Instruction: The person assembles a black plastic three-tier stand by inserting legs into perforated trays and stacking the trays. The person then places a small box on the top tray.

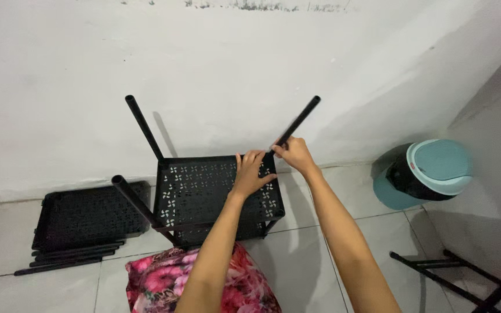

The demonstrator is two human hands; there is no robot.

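**Rack partly built, third pole at its corner**

Your right hand (294,154) grips a black pole (298,122) at the shelf (215,191) corner; your left hand (251,172) rests open beside it. Two poles (144,126) stand fitted. A spare shelf (88,215) and loose poles (71,258) lie on the floor.

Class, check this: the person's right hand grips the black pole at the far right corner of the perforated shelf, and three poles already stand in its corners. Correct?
Not quite. The head view shows the right hand gripping the black pole at the far right corner of the perforated shelf, but four poles do not stand: only three in all, counting the gripped one.
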